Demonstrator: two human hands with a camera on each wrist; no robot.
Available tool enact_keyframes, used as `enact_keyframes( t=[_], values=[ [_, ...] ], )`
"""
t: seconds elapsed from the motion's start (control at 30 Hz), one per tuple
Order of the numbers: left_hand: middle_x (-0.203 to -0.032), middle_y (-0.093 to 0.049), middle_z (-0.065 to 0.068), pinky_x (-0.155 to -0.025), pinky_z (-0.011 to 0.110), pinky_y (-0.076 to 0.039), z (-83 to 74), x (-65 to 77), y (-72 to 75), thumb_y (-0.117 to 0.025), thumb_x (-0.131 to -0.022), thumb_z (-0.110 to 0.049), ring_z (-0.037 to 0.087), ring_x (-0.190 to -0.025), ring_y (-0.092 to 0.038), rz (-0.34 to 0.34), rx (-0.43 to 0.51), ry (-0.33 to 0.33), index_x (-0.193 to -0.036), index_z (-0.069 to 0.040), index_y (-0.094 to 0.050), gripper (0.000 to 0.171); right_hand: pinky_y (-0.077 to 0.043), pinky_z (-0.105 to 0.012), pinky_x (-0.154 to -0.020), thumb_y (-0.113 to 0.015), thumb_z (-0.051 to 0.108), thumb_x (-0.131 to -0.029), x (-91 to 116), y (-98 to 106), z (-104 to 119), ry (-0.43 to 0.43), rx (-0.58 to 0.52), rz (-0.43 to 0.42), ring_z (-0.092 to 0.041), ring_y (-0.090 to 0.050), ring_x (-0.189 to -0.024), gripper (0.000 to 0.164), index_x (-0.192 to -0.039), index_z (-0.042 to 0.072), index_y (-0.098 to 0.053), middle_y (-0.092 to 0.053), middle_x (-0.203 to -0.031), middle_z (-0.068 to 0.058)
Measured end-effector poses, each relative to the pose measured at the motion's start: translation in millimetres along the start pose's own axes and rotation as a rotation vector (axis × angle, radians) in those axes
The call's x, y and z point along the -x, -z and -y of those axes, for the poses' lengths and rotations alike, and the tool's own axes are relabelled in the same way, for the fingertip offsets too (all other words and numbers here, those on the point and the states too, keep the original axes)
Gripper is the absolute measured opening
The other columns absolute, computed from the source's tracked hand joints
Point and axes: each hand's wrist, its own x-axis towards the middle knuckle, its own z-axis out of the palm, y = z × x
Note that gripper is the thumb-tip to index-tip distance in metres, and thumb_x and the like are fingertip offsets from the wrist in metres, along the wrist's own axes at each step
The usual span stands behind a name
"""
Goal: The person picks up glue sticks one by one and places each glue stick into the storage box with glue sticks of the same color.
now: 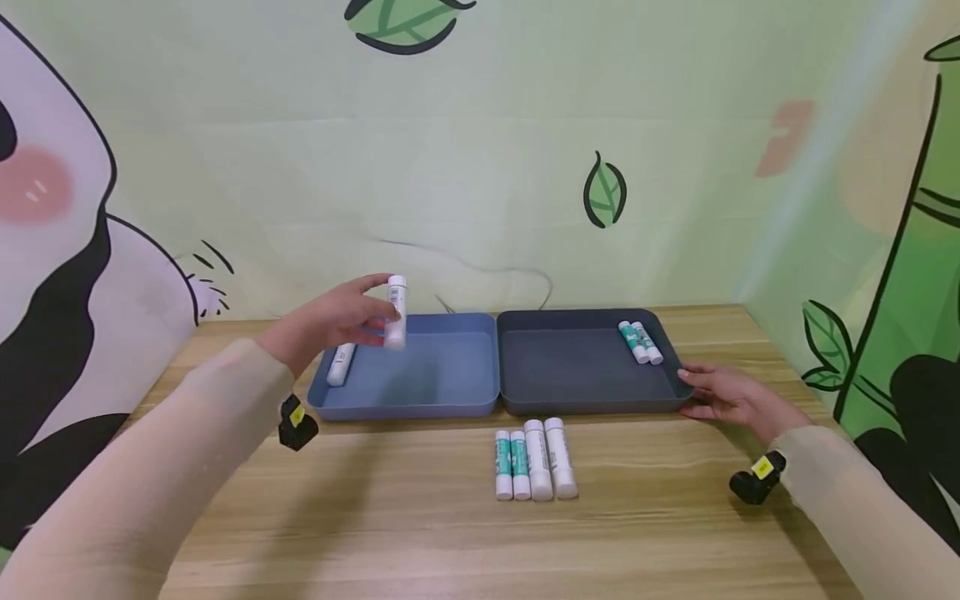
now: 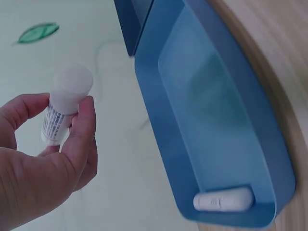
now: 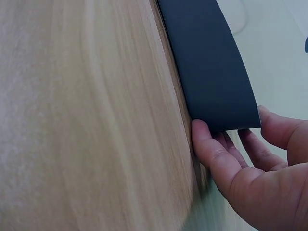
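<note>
Above the blue tray (image 1: 405,412), your left hand (image 1: 337,318) pinches a white tube (image 1: 397,327), nearly upright and not touching the tray. To the right, your right hand (image 1: 727,393) grips the near corner of the dark tray (image 1: 585,406). The sorting looks not quite half done: another white tube (image 1: 341,365) lies in the blue tray, and two green tubes (image 1: 633,342) lie in the dark one. Left in a row on the table (image 1: 420,533) are two more green tubes (image 1: 503,467) and two white ones (image 1: 537,462). The left wrist view shows the tube in the blue tray whole; in the head view your fingers hide its top. The right wrist view shows your thumb at the dark rim, but no tubes.
</note>
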Motion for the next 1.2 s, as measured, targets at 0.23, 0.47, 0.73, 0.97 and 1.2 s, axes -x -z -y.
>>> enact_keyframes(
  t=[0.23, 0.47, 0.73, 0.97, 1.2],
  values=[
    [-0.162, -0.024, 0.027, -0.117, 0.049, -0.046, 0.1, -7.9, 17.6, -0.05, -0.104, -0.011, 0.039, -0.136, -0.045, 0.019, -0.08, 0.008, -0.166, -0.017, -0.001, 0.079, -0.064, -0.037, -0.083, -0.048, 0.018, -0.108, -6, 7, -3, -0.029, -0.03, -0.002, -0.006, -0.066, -0.086, 0.081, -0.162, 0.002, 0.009, -0.053, -0.114, -0.005],
    [-0.152, -0.034, 0.023, -0.091, 0.031, -0.059, 3.3, -17.5, 23.0, -0.053, -0.103, -0.011, 0.029, -0.118, -0.052, 0.051, -0.167, 0.061, -0.166, -0.015, -0.007, 0.078, -0.064, -0.038, -0.088, -0.069, 0.024, -0.098, -23, 28, -14, -0.013, -0.084, 0.108, -0.009, -0.068, -0.091, 0.092, -0.164, 0.003, -0.008, -0.054, -0.115, -0.005],
    [-0.135, -0.042, 0.016, -0.076, 0.025, -0.058, -0.6, -29.6, 24.3, -0.054, -0.102, -0.009, 0.019, -0.099, -0.055, 0.092, -0.204, 0.072, -0.165, -0.013, -0.008, 0.078, -0.064, -0.036, -0.082, -0.054, 0.019, -0.105, -10, 14, -2, -0.024, -0.07, 0.052, -0.006, -0.066, -0.087, 0.086, -0.162, 0.002, 0.009, -0.063, -0.095, 0.007],
    [-0.136, -0.041, 0.015, -0.08, 0.028, -0.057, -5.3, -42.7, 22.0, -0.054, -0.101, -0.008, 0.021, -0.104, -0.055, 0.097, -0.201, 0.095, -0.165, -0.014, -0.01, 0.077, -0.064, -0.035, -0.081, -0.053, 0.017, -0.106, 0, 6, 4, -0.03, -0.095, 0.047, -0.006, -0.065, -0.087, 0.085, -0.161, 0.002, 0.01, -0.062, -0.093, 0.007],
    [-0.139, -0.039, 0.017, -0.096, 0.037, -0.055, 1.8, -54.6, 18.2, -0.052, -0.101, -0.005, 0.026, -0.111, -0.049, 0.082, -0.187, 0.166, -0.165, -0.013, -0.012, 0.076, -0.063, -0.035, -0.081, -0.053, 0.018, -0.106, -3, 6, 3, -0.032, -0.093, 0.045, -0.006, -0.065, -0.087, 0.085, -0.162, 0.002, 0.009, -0.061, -0.094, 0.006]
  ],
)
